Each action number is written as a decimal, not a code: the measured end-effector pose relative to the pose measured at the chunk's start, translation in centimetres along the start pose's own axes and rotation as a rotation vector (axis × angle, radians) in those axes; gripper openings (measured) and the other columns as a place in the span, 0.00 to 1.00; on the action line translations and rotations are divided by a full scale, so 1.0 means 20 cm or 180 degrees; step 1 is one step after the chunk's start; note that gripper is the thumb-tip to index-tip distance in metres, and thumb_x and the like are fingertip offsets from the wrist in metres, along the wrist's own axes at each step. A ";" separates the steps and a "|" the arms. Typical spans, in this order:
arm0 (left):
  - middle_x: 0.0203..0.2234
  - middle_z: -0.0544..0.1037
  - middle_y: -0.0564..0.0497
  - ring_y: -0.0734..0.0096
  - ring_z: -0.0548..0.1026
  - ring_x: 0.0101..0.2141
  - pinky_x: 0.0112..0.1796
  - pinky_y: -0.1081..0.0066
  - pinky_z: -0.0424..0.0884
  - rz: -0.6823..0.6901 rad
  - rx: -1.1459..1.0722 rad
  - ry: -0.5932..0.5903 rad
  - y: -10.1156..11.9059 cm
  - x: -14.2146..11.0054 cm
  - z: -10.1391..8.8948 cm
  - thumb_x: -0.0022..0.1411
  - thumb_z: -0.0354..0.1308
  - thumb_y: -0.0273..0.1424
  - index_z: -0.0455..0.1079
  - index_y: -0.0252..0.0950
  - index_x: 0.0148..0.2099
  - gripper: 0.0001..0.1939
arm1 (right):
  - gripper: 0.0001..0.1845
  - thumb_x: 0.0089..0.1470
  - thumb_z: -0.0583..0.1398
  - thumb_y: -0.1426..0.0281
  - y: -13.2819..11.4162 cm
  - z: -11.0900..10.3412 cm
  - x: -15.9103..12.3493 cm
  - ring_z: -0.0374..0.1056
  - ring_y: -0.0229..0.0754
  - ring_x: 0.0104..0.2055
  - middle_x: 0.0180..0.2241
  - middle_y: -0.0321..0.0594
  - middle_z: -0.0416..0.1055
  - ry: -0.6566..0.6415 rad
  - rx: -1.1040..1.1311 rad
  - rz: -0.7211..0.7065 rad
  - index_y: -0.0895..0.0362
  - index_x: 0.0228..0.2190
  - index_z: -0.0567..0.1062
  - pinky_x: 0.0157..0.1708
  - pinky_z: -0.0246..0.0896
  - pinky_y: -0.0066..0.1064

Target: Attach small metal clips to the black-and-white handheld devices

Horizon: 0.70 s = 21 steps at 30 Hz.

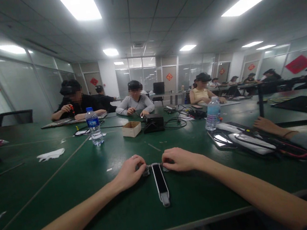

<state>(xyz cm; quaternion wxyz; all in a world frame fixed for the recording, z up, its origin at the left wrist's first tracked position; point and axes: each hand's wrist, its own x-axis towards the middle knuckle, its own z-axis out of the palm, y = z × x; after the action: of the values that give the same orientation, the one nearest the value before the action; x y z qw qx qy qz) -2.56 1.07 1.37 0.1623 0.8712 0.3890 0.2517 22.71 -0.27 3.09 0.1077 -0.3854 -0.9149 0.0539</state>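
Lying on the green table (pixel 115 224), a slim black strip (pixel 159 178) with a pale rim points its grey end (pixel 165 199) toward the near edge. At its far end, the left hand (pixel 131 169) and right hand (pixel 180 159) curl narrow beside small clear bits (pixel 146 173); I can't tell whether they grip them. Beyond stand a box (pixel 132 131) and a water bottle (pixel 94 127), and a co-worker (pixel 140 103) sits opposite.
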 end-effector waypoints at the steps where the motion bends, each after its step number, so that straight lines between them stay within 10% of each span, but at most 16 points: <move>1: 0.38 0.75 0.46 0.63 0.73 0.39 0.42 0.65 0.69 0.0012 0.0006 -0.0033 0.00 0.00 0.00 0.63 0.50 0.34 0.72 0.36 0.37 0.11 | 0.10 0.60 0.57 0.66 0.00 0.00 0.00 0.67 0.39 0.36 0.36 0.43 0.72 -0.0001 0.0002 0.0005 0.60 0.36 0.75 0.34 0.59 0.28; 21: 0.38 0.75 0.48 0.62 0.73 0.38 0.40 0.64 0.69 -0.0068 0.0023 -0.0045 -0.02 0.00 0.01 0.62 0.52 0.37 0.72 0.37 0.38 0.11 | 0.10 0.60 0.57 0.67 0.01 0.01 0.00 0.67 0.39 0.35 0.35 0.42 0.71 0.0050 0.0002 -0.0029 0.60 0.36 0.75 0.33 0.58 0.28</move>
<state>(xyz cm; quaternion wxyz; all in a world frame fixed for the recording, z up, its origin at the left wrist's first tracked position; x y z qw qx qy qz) -2.73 1.22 1.05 0.1645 0.8693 0.3981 0.2424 22.78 -0.14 2.85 0.1152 -0.3815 -0.9157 0.0506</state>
